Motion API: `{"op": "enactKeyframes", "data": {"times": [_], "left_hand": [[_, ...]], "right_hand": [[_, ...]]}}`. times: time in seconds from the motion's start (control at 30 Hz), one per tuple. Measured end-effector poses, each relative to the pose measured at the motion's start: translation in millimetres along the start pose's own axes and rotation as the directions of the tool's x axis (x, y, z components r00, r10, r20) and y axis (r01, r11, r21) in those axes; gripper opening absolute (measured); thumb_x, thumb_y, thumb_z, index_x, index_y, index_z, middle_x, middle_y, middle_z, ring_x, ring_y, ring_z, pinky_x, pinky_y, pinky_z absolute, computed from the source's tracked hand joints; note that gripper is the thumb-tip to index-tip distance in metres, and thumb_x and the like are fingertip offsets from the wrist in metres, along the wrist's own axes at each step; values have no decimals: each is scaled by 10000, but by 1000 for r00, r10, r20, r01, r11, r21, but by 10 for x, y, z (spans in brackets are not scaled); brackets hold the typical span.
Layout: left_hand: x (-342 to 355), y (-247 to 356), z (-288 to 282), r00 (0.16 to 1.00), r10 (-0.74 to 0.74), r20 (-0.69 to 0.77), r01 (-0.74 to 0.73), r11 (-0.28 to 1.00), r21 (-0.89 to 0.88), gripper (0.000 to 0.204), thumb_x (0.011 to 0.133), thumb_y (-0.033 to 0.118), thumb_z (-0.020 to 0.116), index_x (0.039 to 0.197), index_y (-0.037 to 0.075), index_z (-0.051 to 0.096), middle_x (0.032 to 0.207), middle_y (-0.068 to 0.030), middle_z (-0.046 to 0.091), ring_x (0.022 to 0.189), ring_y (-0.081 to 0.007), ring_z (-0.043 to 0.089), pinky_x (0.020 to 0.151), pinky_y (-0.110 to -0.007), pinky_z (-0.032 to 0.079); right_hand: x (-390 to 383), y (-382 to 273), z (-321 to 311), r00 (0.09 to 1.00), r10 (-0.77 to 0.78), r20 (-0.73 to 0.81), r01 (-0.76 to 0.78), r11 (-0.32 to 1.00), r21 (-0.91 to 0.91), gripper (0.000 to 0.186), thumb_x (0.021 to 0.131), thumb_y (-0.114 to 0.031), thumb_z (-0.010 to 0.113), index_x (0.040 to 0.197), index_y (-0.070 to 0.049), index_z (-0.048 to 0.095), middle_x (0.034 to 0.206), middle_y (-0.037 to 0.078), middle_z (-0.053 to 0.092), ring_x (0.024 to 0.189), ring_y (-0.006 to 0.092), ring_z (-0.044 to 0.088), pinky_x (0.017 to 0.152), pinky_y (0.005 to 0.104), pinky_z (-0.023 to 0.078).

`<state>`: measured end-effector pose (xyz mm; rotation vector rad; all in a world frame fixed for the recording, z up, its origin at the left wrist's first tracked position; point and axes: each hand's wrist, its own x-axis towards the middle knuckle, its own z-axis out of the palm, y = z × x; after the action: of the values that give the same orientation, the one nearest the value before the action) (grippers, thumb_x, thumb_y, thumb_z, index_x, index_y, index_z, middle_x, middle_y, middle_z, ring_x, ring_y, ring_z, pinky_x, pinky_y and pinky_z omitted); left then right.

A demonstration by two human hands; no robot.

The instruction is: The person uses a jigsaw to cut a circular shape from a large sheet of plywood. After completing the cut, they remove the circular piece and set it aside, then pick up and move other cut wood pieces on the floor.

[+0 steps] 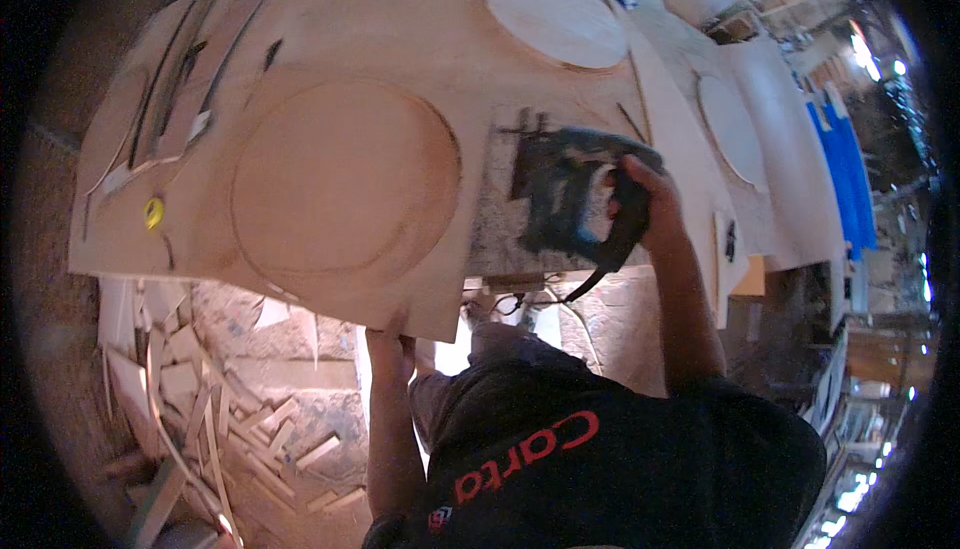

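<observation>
My right hand [645, 199] is wrapped round the handle of a teal and black jigsaw [560, 184], which is smeared by motion over the right part of the bench. Its black cord drops from the handle end past the bench edge. At the near edge of a thin plywood sheet [350, 169], my left hand [388, 339] grips the corner, most of its fingers hidden beneath. A large circle is marked or cut in this sheet, its disc lying level within the outline. A paler round disc [556, 19] lies farther back.
Wood offcuts [215, 409] litter the floor at the lower left. A yellow tape measure [153, 213] and long thin strips [185, 59] lie on the left of the sheet. Another board with a round shape [730, 129] lies right, near blue cloth [848, 174].
</observation>
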<state>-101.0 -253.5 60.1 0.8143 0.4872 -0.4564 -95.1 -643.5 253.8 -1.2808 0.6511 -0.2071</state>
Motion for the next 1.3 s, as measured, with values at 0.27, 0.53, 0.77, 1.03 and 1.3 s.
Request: {"op": "enactKeyframes", "data": {"times": [0.27, 0.53, 0.77, 1.03, 1.3], "left_hand": [[-323, 437, 670, 965, 261, 32, -262, 964, 42, 428, 914, 14, 648, 1314, -63, 515, 1232, -164, 635, 1107, -248, 659, 931, -373, 563], [-650, 951, 979, 951, 309, 19, -309, 945, 111, 466, 924, 51, 651, 1343, -73, 487, 1257, -184, 650, 1135, -289, 670, 986, -405, 562], [-615, 747, 917, 949, 316, 11, -316, 949, -11, 540, 909, 34, 697, 1387, -68, 467, 1314, -187, 632, 1154, -276, 669, 989, -374, 569], [-878, 353, 688, 940, 324, 111, -338, 929, 151, 575, 877, 167, 787, 1339, -76, 546, 1184, -131, 712, 1024, -192, 697, 841, -340, 572], [-1290, -125, 253, 921, 383, 68, -378, 923, -73, 541, 867, 92, 787, 1333, -68, 564, 1272, -126, 672, 1156, -213, 654, 1021, -358, 523]], "right_hand": [[1128, 921, -1264, 994, 68, -83, -34, 936, 349, 326, 1006, -360, 576, 1194, -99, 625, 899, 98, 675, 622, 220, 629, 590, 373, 568], [1801, 1696, -2054, 953, 52, 297, -180, 889, 421, 442, 1007, -434, 522, 1258, -87, 632, 1099, 90, 691, 924, 223, 648, 881, 431, 549], [1868, 1175, -1657, 1000, -1, -2, 1, 1000, -5, 520, 993, -455, 584, 1321, -51, 578, 1241, 126, 643, 1092, 274, 622, 996, 445, 513], [1827, 971, 522, 727, 325, 605, -526, 830, 185, 578, 991, -409, 632, 1389, -9, 504, 1242, 138, 635, 1118, 277, 625, 1057, 443, 488], [1799, 1177, 1229, 721, 28, 693, -122, 989, 86, 512, 1016, -272, 632, 1445, -37, 483, 1131, 29, 648, 1010, 145, 627, 933, 287, 523]]}}
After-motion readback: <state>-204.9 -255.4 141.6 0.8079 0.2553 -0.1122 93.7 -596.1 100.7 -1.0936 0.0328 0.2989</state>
